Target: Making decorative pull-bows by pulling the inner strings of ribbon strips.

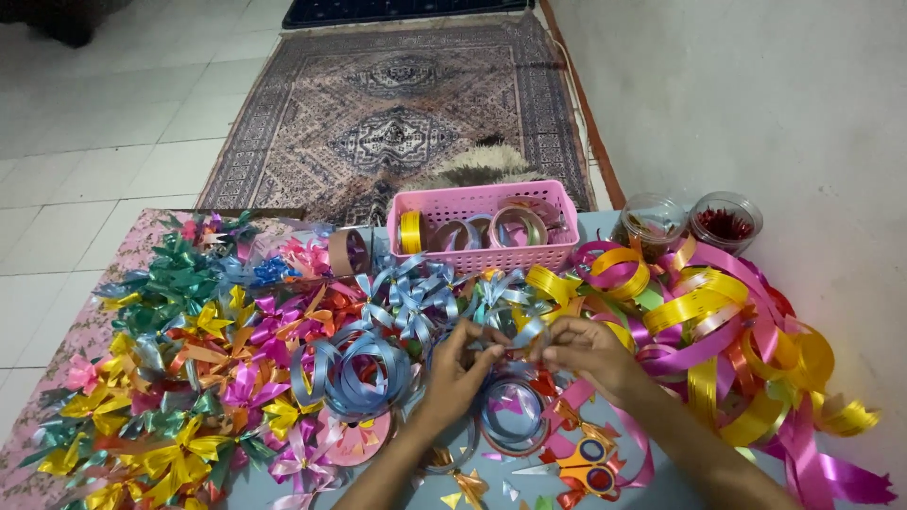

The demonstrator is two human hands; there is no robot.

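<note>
Head camera looks down over a low table (661, 486) crowded with shiny gift ribbon. Both hands meet near the middle of the view: the left hand (455, 370) and the right hand (588, 351) each have their fingertips pinched together on one short piece of light blue ribbon (518, 332), stretched between them just above the tabletop. Whether the strip is knotted or only folded I cannot tell — it is too small.

At about 9 o'clock from the hands lies a big heap of finished ribbon bows (189, 359) in green, yellow, orange, pink and purple, reaching to the left edge of the table. Just beside the left hand, at 8 o'clock, sits a loose coil of blue ribbon (351, 370). At 12 o'clock, beyond a cluster of pale blue bows (406, 297), stands a pink plastic basket (484, 255) with ribbon rolls inside. At 3 o'clock a tangle of yellow and pink ribbon loops (727, 331) spreads toward the wall. Two clear jars (688, 222) stand at 1 o'clock, close together — one with something red in it. Near the right forearm, at 5 o'clock, lies a pair of scissors (588, 467) with orange and yellow handles. A patterned rug (397, 113) covers the floor beyond the table.
</note>
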